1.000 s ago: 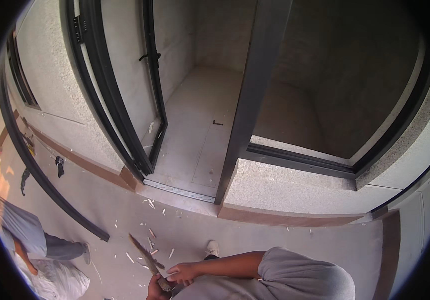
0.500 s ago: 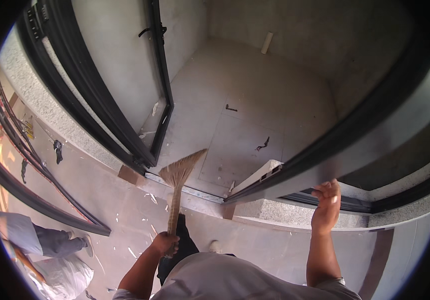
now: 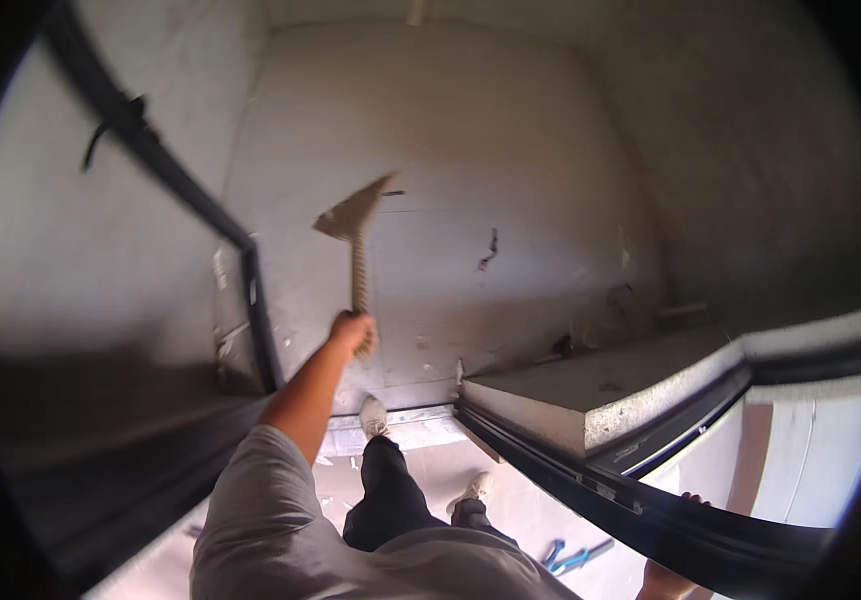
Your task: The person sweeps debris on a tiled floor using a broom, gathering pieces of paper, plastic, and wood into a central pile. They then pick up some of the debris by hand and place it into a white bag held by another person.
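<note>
left hand thrust forward, hand broom raised over the concrete floor

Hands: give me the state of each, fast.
Left hand: closed around the handle of the small broom.
Right hand: mostly hidden behind the dark frame; cannot tell.

The right hand is almost wholly hidden behind the dark window frame, only fingertips showing above it, so its grip cannot be told. The broom held by the left hand is smeared by motion blur, its bristles indistinct. Small blue tools on the floor are too small to identify.
</note>
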The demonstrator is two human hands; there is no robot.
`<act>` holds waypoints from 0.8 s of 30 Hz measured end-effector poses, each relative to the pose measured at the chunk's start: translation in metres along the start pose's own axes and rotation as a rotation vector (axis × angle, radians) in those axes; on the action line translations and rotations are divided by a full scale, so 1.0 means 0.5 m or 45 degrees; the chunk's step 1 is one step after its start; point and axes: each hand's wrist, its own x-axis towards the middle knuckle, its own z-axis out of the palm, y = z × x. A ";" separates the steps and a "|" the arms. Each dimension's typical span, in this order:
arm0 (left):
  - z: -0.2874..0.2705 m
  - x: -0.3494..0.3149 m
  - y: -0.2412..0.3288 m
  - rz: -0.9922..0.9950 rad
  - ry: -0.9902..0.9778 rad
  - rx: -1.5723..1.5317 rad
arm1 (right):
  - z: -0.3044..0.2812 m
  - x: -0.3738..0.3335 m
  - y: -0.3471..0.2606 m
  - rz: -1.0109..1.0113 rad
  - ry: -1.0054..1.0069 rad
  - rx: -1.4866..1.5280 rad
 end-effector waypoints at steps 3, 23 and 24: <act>-0.033 0.270 0.107 -0.147 0.000 -0.390 | 0.054 0.007 -0.033 -0.065 0.197 0.686; 0.536 0.522 -0.069 -0.242 -0.610 0.956 | 0.081 0.011 -0.024 0.048 0.439 0.628; 0.529 0.509 -0.118 -0.208 -0.563 1.127 | 0.073 0.015 -0.016 0.057 0.472 0.668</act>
